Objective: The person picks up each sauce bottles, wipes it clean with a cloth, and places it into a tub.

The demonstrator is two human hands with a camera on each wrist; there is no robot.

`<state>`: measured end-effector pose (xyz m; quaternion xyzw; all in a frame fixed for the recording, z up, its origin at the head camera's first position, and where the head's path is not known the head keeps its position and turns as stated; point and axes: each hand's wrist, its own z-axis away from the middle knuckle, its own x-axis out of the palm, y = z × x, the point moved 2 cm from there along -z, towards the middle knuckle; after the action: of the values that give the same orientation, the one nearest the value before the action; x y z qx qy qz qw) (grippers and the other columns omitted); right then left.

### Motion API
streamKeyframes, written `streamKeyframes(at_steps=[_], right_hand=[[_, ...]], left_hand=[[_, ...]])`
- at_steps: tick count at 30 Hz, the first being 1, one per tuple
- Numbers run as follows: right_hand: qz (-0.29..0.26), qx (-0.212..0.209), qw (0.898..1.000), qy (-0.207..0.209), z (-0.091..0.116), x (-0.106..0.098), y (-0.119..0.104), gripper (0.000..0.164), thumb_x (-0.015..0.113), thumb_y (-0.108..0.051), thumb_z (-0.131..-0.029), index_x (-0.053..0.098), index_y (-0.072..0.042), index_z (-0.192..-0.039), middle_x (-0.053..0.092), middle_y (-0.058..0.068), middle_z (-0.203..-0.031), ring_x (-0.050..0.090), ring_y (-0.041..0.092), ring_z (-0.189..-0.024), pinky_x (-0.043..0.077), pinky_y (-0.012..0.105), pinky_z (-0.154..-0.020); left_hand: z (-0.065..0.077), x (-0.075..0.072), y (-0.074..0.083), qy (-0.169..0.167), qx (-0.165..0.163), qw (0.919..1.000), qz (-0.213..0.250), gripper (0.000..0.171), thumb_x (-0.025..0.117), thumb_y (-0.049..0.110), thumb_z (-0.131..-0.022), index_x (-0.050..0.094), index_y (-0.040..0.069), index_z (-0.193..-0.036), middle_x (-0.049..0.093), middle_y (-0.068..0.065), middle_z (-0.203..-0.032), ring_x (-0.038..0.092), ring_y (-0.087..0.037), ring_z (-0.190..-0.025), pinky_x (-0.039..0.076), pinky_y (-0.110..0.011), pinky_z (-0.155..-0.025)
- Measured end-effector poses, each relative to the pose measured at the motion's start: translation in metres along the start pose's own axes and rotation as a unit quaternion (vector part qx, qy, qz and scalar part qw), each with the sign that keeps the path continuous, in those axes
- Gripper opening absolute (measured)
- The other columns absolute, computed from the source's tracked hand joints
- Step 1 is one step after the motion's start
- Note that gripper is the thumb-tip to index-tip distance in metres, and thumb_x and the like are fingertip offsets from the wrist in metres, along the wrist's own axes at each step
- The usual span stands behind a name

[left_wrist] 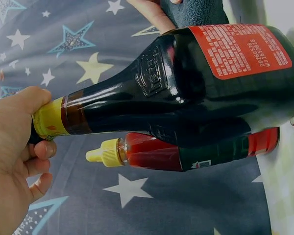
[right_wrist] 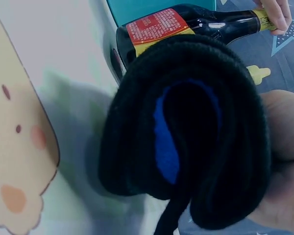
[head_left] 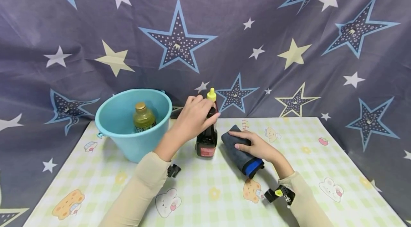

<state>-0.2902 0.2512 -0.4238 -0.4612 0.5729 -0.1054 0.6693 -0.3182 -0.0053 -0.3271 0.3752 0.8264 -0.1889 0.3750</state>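
Note:
A dark glass sauce bottle [head_left: 207,139] with a red label stands upright near the middle of the table. My left hand [head_left: 196,116] grips it by the yellow-banded neck and cap, as the left wrist view [left_wrist: 14,156] also shows. Just behind it is a squeeze bottle of red sauce [left_wrist: 154,152] with a yellow nozzle cap. To the right, my right hand [head_left: 257,145] holds a rolled dark grey cloth [head_left: 237,152], thumb and fingers around its upper part. Blue lining and a black cord show at the cloth's near end [right_wrist: 186,122]. Whether it touches the table I cannot tell.
Left of the bottles stands a light blue bucket [head_left: 128,145], holding a greenish bottle [head_left: 143,118] with a gold cap. A checked, cartoon-printed cloth covers the table [head_left: 289,198]. Behind its far edge hangs a star-patterned curtain [head_left: 231,48].

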Motion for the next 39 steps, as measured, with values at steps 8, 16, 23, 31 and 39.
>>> streamKeyframes(at_steps=[8, 16, 23, 31, 39], right_hand=[[0.002, 0.000, 1.000, 0.004, -0.001, 0.001, 0.002, 0.049, 0.063, -0.017, -0.102, 0.053, -0.014, -0.150, 0.056, 0.019, -0.145, 0.051, 0.040, -0.136, 0.042, 0.059, -0.110], [-0.005, 0.004, 1.000, 0.000, -0.001, 0.002, 0.003, 0.051, 0.063, -0.018, -0.102, 0.051, -0.015, -0.151, 0.053, 0.018, -0.150, 0.046, 0.041, -0.141, 0.038, 0.061, -0.114], [-0.001, 0.003, 1.000, 0.004, -0.002, 0.001, 0.004, 0.050, 0.063, -0.016, -0.102, 0.052, -0.014, -0.150, 0.056, 0.017, -0.146, 0.051, 0.038, -0.136, 0.042, 0.058, -0.111], [0.002, 0.003, 1.000, 0.003, -0.004, 0.000, 0.004, 0.050, 0.063, -0.015, -0.102, 0.053, -0.014, -0.150, 0.059, 0.015, -0.142, 0.055, 0.034, -0.132, 0.044, 0.054, -0.108], [0.009, -0.010, 0.999, 0.043, -0.005, -0.007, -0.006, 0.050, 0.064, -0.016, -0.101, 0.054, -0.017, -0.149, 0.057, 0.016, -0.144, 0.054, 0.034, -0.133, 0.044, 0.052, -0.106]], left_hand=[[0.001, 0.009, -0.002, 0.006, -0.007, 0.9999, -0.005, 0.025, 0.067, 0.035, -0.099, 0.063, 0.011, -0.101, 0.068, -0.002, -0.090, 0.051, -0.023, -0.081, 0.042, -0.042, -0.086], [0.002, 0.020, -0.004, 0.001, -0.019, 0.9998, -0.011, 0.026, 0.068, 0.038, -0.099, 0.065, 0.011, -0.100, 0.070, -0.002, -0.093, 0.053, -0.023, -0.084, 0.042, -0.042, -0.087], [0.000, 0.020, -0.004, -0.013, -0.038, 0.9991, -0.010, 0.029, 0.070, 0.040, -0.097, 0.066, 0.012, -0.103, 0.071, -0.002, -0.096, 0.053, -0.024, -0.086, 0.042, -0.044, -0.088], [-0.002, 0.019, -0.008, -0.018, -0.037, 0.9991, -0.012, 0.032, 0.068, 0.044, -0.097, 0.066, 0.013, -0.105, 0.072, -0.002, -0.101, 0.054, -0.024, -0.088, 0.041, -0.046, -0.091], [0.001, 0.017, -0.008, -0.018, -0.027, 0.9995, -0.002, 0.034, 0.065, 0.049, -0.097, 0.065, 0.017, -0.110, 0.068, -0.002, -0.106, 0.054, -0.025, -0.094, 0.041, -0.050, -0.099]])
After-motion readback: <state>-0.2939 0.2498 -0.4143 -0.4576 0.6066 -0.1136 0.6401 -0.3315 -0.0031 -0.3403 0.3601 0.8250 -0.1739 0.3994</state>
